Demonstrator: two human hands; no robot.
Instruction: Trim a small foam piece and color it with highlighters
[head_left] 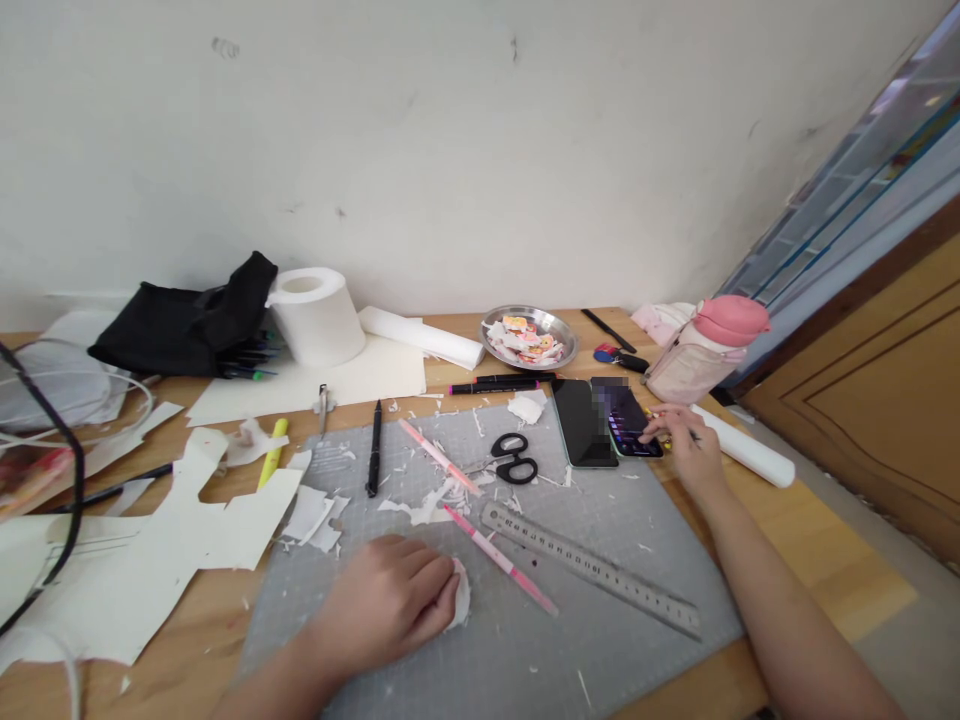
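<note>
My left hand [390, 600] rests on the grey cutting mat [600, 620], fingers curled over a small white paper piece [460, 592]. My right hand [686, 440] reaches to the mat's far right corner, fingertips touching the lit screen of a phone [630, 420]. A thin dark pen-like thing pokes out from under that hand. A second phone [583, 422], dark, lies just left of the lit one. Between my hands lie a steel ruler [592, 568], two pink pens [501, 560], black scissors [514, 460] and paper scraps.
White cut-out paper [150, 560] lies left of the mat. At the back stand a toilet roll [315, 315], black bag [187, 325], metal dish of scraps [529, 340], markers [495, 384] and a pink bottle [705, 350]. A white rolled tube [750, 450] lies right.
</note>
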